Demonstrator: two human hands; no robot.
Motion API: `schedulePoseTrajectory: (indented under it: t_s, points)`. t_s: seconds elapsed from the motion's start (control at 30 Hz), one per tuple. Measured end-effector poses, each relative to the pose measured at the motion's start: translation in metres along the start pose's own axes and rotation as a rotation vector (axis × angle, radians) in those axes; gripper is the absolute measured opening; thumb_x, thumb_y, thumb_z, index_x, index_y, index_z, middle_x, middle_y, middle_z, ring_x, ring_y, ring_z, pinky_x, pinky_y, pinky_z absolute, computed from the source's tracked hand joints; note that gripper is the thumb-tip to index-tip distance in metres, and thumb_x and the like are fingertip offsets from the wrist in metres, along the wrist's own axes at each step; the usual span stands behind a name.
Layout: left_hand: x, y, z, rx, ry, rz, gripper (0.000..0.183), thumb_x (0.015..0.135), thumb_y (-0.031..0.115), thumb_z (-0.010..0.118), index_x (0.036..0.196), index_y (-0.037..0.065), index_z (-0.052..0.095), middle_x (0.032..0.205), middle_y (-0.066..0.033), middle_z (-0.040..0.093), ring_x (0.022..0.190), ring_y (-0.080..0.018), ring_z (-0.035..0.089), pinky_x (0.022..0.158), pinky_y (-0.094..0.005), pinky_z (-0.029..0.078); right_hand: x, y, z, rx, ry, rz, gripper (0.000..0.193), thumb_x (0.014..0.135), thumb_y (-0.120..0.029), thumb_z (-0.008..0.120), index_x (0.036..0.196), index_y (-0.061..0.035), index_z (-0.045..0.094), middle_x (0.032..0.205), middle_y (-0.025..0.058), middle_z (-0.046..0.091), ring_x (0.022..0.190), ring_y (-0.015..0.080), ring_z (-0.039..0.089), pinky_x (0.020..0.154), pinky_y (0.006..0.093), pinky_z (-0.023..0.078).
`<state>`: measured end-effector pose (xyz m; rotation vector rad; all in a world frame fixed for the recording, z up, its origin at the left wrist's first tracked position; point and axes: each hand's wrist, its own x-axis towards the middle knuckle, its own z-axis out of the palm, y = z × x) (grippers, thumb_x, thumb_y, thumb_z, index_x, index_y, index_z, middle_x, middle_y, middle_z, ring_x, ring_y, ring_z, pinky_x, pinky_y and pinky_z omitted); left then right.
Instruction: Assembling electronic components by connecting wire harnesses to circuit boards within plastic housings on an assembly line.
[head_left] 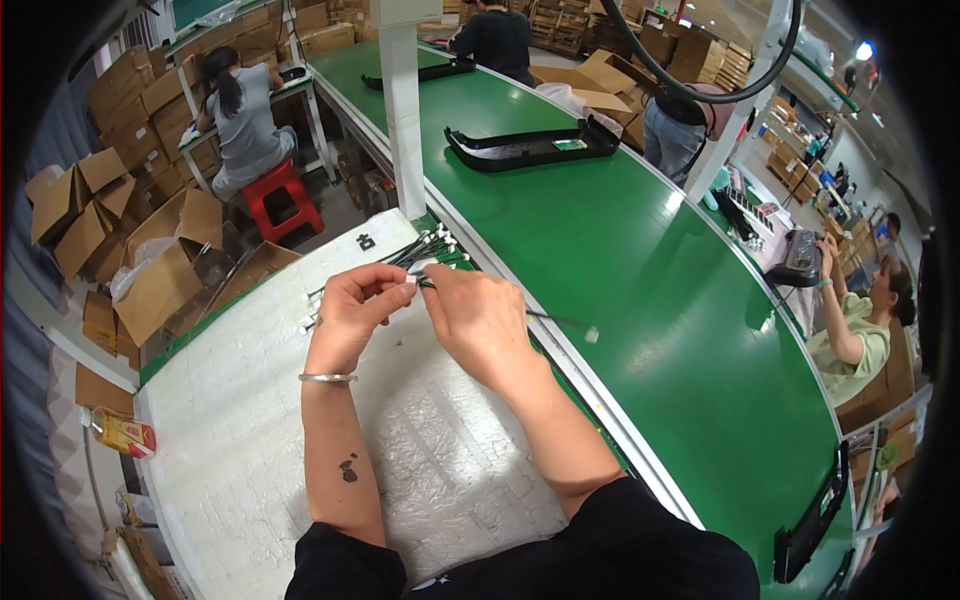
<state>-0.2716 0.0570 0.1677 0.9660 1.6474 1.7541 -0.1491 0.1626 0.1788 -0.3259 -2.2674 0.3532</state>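
Over the white padded work surface (230, 440), my two hands meet at a small white plug of a black cable (411, 280). My left hand (352, 308) pinches the plug between thumb and fingertips. Closed on the cable just behind it is my right hand (482, 318), whose fingers are partly hidden by its back. A black lead comes out past the right hand, with a white plug (591, 335) at its end over the green belt. Just beyond my hands lies a bundle of black cables with white plugs (432, 243). Small black parts (366, 241) lie beside it.
A green conveyor belt (640, 270) runs along my right, carrying long black plastic housings (535, 150). A white post (403, 130) stands at the far edge. Open cartons (165, 255), a red stool (278, 200) and a bottle (120, 430) are leftward. Other people work around the belt.
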Motion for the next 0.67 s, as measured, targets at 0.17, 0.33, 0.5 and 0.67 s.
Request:
schedulePoseTrajectory:
  t_s: [0.17,0.33,0.5,0.67]
  points:
    - [0.035,-0.100,0.013,0.180,0.184,0.044,0.012,0.078,0.015,0.067,0.081,0.005,0.063,0.067,0.0020,0.059,0.062,-0.0077,0.054,0.055,-0.0233,0.041,0.058,0.093,0.057,-0.356,-0.347,0.246,0.015,0.076,-0.007,0.049,0.085,0.0012,0.058,0.083,0.0219,0.065,0.078,0.0339,0.065,0.067,0.0404,0.053]
    - [0.025,-0.120,0.043,0.654,0.118,0.141,0.011,0.076,0.018,0.065,0.079,0.008,0.062,0.065,-0.0031,0.059,0.059,-0.0162,0.056,0.055,-0.0276,0.043,0.126,0.210,0.121,-0.556,-0.254,0.191,0.018,0.080,-0.011,0.049,0.093,-0.0022,0.059,0.094,0.0159,0.064,0.084,0.0296,0.065,0.070,0.0368,0.053]
    - [0.027,-0.124,0.040,0.583,0.164,0.159,0.009,0.076,0.017,0.065,0.077,0.008,0.062,0.060,-0.0046,0.057,0.052,-0.0172,0.054,0.051,-0.0286,0.043,0.142,0.279,0.152,-0.644,-0.324,0.251,0.024,0.081,-0.015,0.053,0.102,-0.0052,0.060,0.096,0.0133,0.064,0.086,0.0307,0.064,0.074,0.0409,0.051]
    - [0.044,-0.127,0.042,0.435,0.237,0.085,0.010,0.076,0.014,0.066,0.079,0.005,0.063,0.055,-0.0022,0.054,0.049,-0.0106,0.048,0.048,-0.0254,0.040,0.116,0.313,0.105,-0.838,-0.377,0.136,0.018,0.081,-0.023,0.057,0.076,-0.0103,0.068,0.080,0.0083,0.068,0.082,0.0242,0.066,0.071,0.0382,0.052]
